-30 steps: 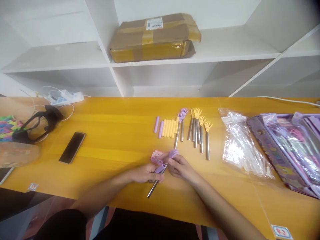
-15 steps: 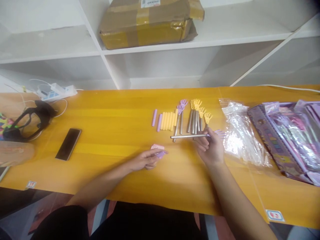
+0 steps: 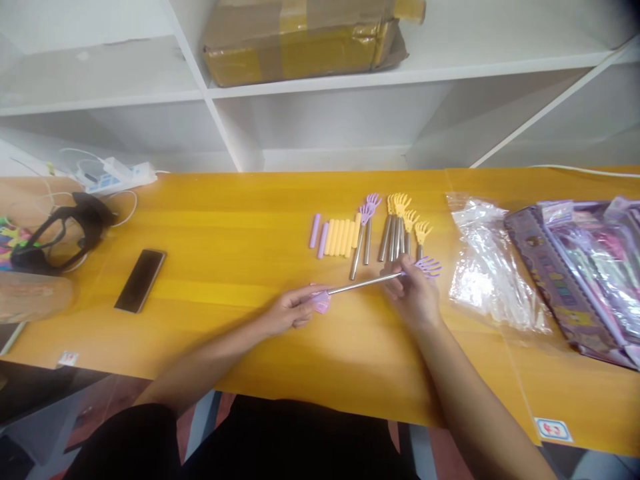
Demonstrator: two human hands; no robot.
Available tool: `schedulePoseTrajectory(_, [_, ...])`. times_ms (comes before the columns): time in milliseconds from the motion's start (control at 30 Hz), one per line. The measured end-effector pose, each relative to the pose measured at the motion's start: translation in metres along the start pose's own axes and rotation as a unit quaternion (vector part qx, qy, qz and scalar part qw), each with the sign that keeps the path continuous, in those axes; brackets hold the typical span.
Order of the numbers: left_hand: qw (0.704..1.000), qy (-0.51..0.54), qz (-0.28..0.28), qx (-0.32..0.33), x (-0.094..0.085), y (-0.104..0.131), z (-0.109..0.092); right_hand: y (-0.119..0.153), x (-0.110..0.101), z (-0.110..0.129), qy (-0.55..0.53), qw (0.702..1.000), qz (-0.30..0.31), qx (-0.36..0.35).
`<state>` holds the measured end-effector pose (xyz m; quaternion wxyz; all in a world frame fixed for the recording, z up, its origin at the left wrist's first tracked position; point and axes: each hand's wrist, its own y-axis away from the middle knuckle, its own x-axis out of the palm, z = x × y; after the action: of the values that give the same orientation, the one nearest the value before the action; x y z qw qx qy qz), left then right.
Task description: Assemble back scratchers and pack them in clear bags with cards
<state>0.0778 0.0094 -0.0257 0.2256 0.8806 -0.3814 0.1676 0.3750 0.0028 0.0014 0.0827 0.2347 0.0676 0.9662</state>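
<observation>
My right hand is closed around a back scratcher near its purple claw head. Its metal rod points left, and the rod's end meets a small purple-pink piece pinched in my left hand. Fingers hide much of that piece, so whether the rod is inside it I cannot tell. Behind my hands lie two purple-headed back scratchers and several yellow-headed ones. To their left are two purple handle sleeves and a row of yellow handle sleeves.
Clear plastic bags lie right of my hands, beside a purple display box of packaged items. On the left are a phone, a black strapped frame and a power strip. A taped carton sits on the shelf behind.
The rod's free end has swung down and left to the piece in my left hand. The claw head in my right hand shows more fully. The view has shifted slightly.
</observation>
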Motion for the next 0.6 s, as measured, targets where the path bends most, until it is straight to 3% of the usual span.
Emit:
schedulePoseTrajectory(133, [0.997,-0.069,-0.038,0.024,0.006,0.001,-0.004,-0.001,-0.001,0.002,0.010,1.000,0.002,-0.005])
schedulePoseTrajectory(300, [0.991,-0.111,-0.041,0.061,0.013,-0.001,-0.009,-0.003,-0.004,0.002,0.041,0.999,0.010,-0.010])
schedulePoseTrajectory(433, [0.991,-0.114,-0.045,0.056,0.013,-0.002,-0.007,-0.005,-0.008,0.004,0.054,0.998,0.005,-0.019])
schedulePoseTrajectory(600, [0.991,-0.120,-0.044,0.042,0.010,-0.002,-0.006,-0.007,-0.023,0.017,-0.008,0.999,-0.017,-0.032])
